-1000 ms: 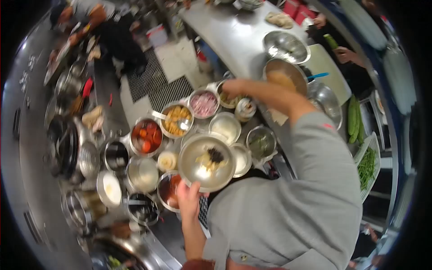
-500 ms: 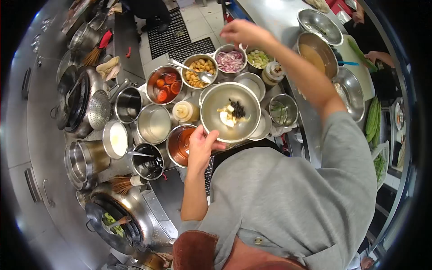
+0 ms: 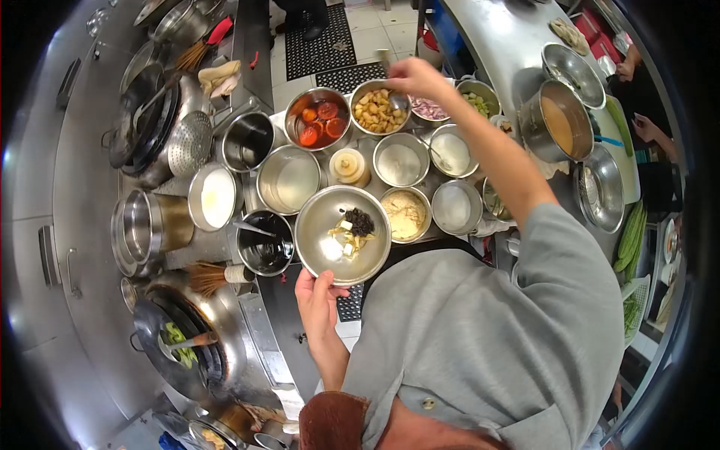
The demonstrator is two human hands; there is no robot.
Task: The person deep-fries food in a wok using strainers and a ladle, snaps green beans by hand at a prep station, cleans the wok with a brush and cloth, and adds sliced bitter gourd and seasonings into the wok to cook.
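Observation:
With my left hand (image 3: pixel 316 296) I hold a steel bowl (image 3: pixel 315 259) by its near rim, thumb on the edge. Inside lie a dark clump (image 3: pixel 359 222) and pale chopped pieces (image 3: pixel 351 244). My right hand (image 3: pixel 416 79) reaches across to the far row of pots, fingers closed around a metal spoon (image 3: pixel 384 58). The spoon's head dips at the right side of a pot of golden-brown cubes (image 3: pixel 377 111). Left of it stands a pot of red pieces in liquid (image 3: pixel 318 120); sliced purple onion (image 3: pixel 429 109) sits to the right, partly covered by my forearm.
Several pots and a squeeze bottle (image 3: pixel 349 166) crowd the counter around the bowl. A pot of dark sauce (image 3: pixel 265 244) stands left of it. Woks (image 3: pixel 176 341) line the left side. At right, a steel table (image 3: pixel 491 34) bears large bowls, with another person's hand (image 3: pixel 646 127) beyond.
My right hand has come from above the onion to the golden-brown cubes and taken hold of the spoon, which now stands raised. The bowl has moved left and nearer me, uncovering pots behind it.

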